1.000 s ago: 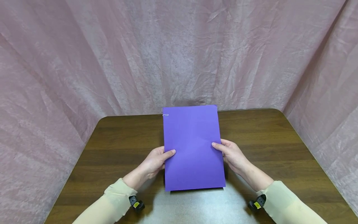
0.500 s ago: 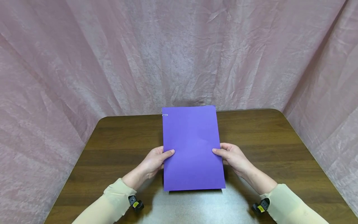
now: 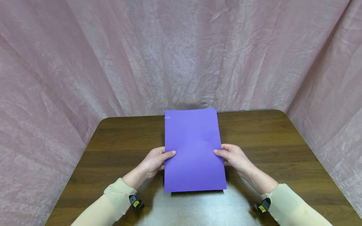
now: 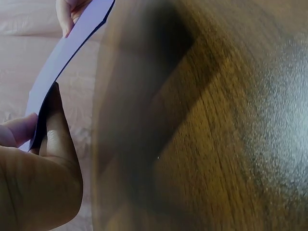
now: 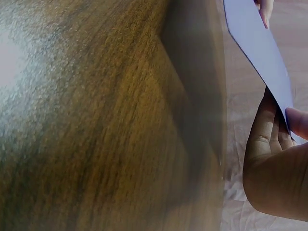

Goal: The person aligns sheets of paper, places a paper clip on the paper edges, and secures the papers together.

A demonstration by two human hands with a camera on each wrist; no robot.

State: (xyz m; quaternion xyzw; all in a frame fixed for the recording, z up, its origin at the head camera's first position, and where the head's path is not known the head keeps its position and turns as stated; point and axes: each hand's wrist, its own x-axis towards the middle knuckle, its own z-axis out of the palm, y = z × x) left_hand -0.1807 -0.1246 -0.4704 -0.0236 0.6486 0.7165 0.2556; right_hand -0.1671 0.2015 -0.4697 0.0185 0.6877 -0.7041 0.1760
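Both hands hold up a purple sheet of paper or card over the table, one at each long side. My left hand pinches its left edge, thumb on the front and fingers behind. At the opposite edge my right hand grips in the same way. A small white paper clip sits on the upper left edge of the sheet. In the left wrist view the purple sheet appears edge-on and slightly bowed, with a dark layer along its underside. Fingers behind it are mostly hidden in the head view.
Beneath lies a brown wood-grain table with rounded far corners, glare near its front and shadows of the hands. Pink velvety curtains hang behind and at both sides. Each wrist wears a small black camera.
The right hand has slid a little down the sheet's edge, then shifted slightly left. The sheet's top edge has dropped slightly. Both hands keep their hold.
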